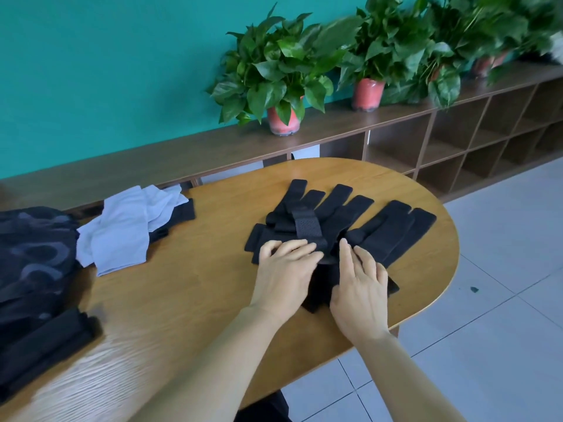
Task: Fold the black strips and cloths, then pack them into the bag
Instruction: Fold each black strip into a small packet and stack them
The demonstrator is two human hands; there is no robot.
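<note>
Both hands lie flat on the black strips (350, 226) fanned at centre right of the tabletop (198, 269); the left hand (285, 269) and right hand (359, 287) have straight fingers pressing, gripping nothing; to fold well, I judge, square the edges, then crease firmly. The strips look soft, matte, round-ended, one perforated; pale cloths (128, 229) crumple at mid left; the dark patterned bag (33, 254) slumps at the left edge.
</note>
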